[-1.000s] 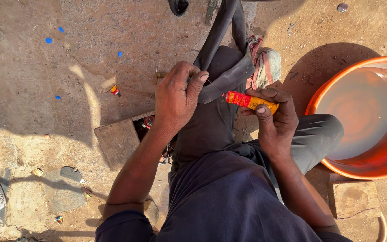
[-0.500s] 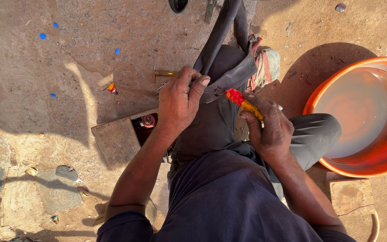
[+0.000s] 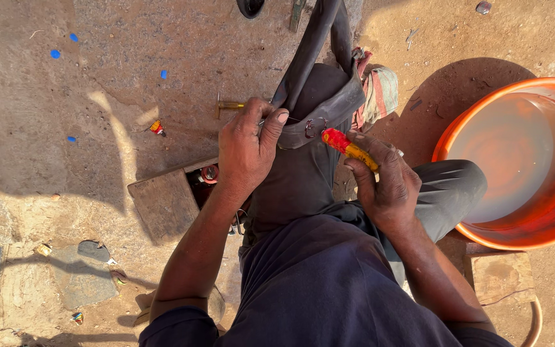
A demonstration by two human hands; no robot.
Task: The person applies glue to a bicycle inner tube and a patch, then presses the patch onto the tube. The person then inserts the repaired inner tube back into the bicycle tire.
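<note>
L hand (image 3: 246, 149) clamps tube (image 3: 319, 96) flat over knee, steadying it. R hand (image 3: 387, 183) grips red-yellow tool (image 3: 349, 145), tip at tube w/ basin (image 3: 476, 231) just right.

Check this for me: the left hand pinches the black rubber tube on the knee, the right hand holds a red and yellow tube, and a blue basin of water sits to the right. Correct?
Not quite. The head view shows the basin is orange, not blue. The rest stands: left hand pinches the black rubber tube, right hand holds the red and yellow tube.
</note>
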